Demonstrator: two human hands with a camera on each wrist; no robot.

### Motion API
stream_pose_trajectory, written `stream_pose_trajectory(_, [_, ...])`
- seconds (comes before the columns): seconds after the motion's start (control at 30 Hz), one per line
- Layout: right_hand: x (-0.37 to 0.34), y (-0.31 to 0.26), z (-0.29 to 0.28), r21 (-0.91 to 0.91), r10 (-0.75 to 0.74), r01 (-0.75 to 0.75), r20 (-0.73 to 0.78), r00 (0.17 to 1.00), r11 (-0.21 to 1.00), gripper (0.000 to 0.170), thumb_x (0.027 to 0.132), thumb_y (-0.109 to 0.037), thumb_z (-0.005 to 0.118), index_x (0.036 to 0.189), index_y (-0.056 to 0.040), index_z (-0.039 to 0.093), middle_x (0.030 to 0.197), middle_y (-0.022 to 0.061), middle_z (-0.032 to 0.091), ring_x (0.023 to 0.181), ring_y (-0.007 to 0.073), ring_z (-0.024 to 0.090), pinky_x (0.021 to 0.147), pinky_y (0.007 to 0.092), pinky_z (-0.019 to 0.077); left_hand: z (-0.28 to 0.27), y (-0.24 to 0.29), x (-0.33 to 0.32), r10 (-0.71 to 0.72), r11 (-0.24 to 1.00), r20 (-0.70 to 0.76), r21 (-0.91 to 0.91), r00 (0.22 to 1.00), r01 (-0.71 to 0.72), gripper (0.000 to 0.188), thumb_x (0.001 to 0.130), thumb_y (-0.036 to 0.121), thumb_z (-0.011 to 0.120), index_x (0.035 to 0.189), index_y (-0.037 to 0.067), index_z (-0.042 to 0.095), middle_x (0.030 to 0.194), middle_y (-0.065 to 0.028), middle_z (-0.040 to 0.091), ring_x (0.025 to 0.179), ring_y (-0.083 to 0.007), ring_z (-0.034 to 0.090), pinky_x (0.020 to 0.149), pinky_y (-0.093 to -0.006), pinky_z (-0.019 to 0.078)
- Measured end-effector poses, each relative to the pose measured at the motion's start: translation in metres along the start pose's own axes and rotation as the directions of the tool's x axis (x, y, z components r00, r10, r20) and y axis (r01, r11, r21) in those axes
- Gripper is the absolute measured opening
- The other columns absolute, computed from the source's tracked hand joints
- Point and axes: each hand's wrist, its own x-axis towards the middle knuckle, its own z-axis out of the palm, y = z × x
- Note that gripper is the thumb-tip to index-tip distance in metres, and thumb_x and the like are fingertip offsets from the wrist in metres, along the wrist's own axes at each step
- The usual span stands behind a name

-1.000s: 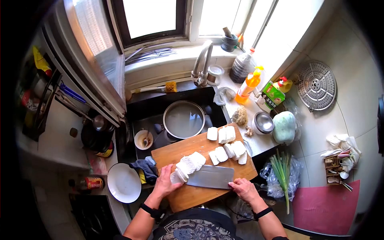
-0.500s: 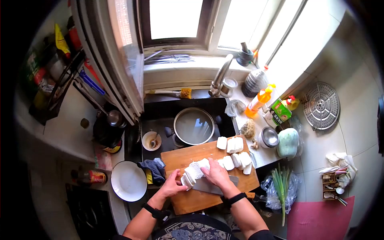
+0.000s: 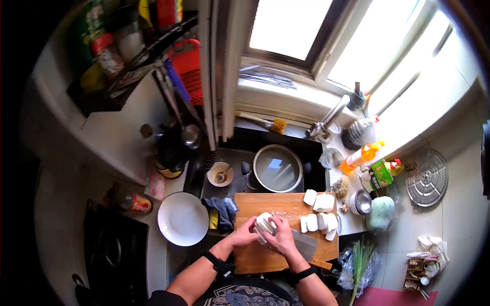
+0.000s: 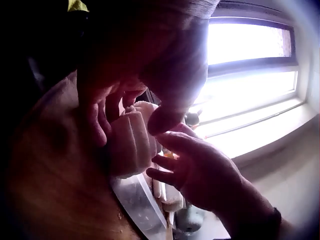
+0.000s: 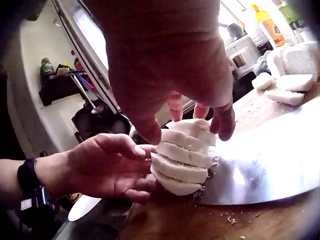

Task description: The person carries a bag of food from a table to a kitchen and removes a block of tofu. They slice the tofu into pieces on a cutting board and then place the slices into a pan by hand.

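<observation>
Both hands hold a stack of thick white slices, soft-looking with rough, crumbly edges. My left hand grips the near left end, its thumb on one side and fingers on the other. From above, my right hand spans the slices with thumb and fingertips. The stack overlaps the wooden cutting board in the head view. A broad cleaver lies flat on that board just right of the slices, with no hand on it. More white slices are grouped at the board's far right.
Beyond the board is a dark sink with a pot of liquid and a small bowl. A white plate and a dark cloth lie left. Bottles and a metal bowl stand right.
My right hand has left the cleaver and moved left onto the white slices. Both hands now hold the stack together, bunched closer. The head view has turned left.
</observation>
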Motion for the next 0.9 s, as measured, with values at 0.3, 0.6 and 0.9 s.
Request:
stream_pose_trajectory(0.3, [-0.040, -0.042, -0.003, -0.138, -0.488, 0.481, -0.018, 0.873, 0.866, 0.046, 0.073, -0.013, 0.084, 0.115, -0.0079, 0.065, 0.116, 0.0168, 0.056, 0.105, 0.0350, 0.056, 0.091, 0.0441, 0.0466, 0.015, -0.021, -0.031, 0.015, 0.999, -0.249, -0.045, 0.968, -0.027, 0.053, 0.099, 0.035, 0.063, 0.142, 0.011, 0.044, 0.125, -0.0032, 0.057, 0.102, -0.0114, 0.055, 0.078, -0.0286, 0.0505])
stream_pose_trajectory(0.6, [-0.130, -0.091, -0.008, 0.157, -0.785, 0.788, 0.320, 0.530, 0.595, 0.030, 0.087, -0.018, 0.071, 0.115, -0.0100, 0.065, 0.115, 0.0143, 0.064, 0.104, 0.0365, 0.060, 0.089, 0.0480, 0.0484, 0.094, -0.083, -0.190, 0.264, 0.942, -0.652, 0.015, 0.711, -0.336, 0.070, 0.094, 0.066, 0.056, 0.137, 0.013, 0.045, 0.122, -0.0054, 0.056, 0.114, -0.0166, 0.053, 0.094, -0.0334, 0.0460])
stream_pose_trajectory(0.9, [-0.261, -0.137, 0.020, 0.523, -0.861, 0.795, 0.509, -0.003, 0.306, 0.031, 0.080, -0.002, 0.074, 0.109, -0.0061, 0.064, 0.116, 0.0133, 0.062, 0.104, 0.0358, 0.057, 0.089, 0.0461, 0.0483, 0.206, -0.159, -0.346, 0.100, 0.842, -0.864, -0.190, 0.493, -0.505, 0.069, 0.095, 0.059, 0.058, 0.144, 0.014, 0.042, 0.132, -0.0034, 0.049, 0.123, -0.0168, 0.046, 0.100, -0.0352, 0.0423])
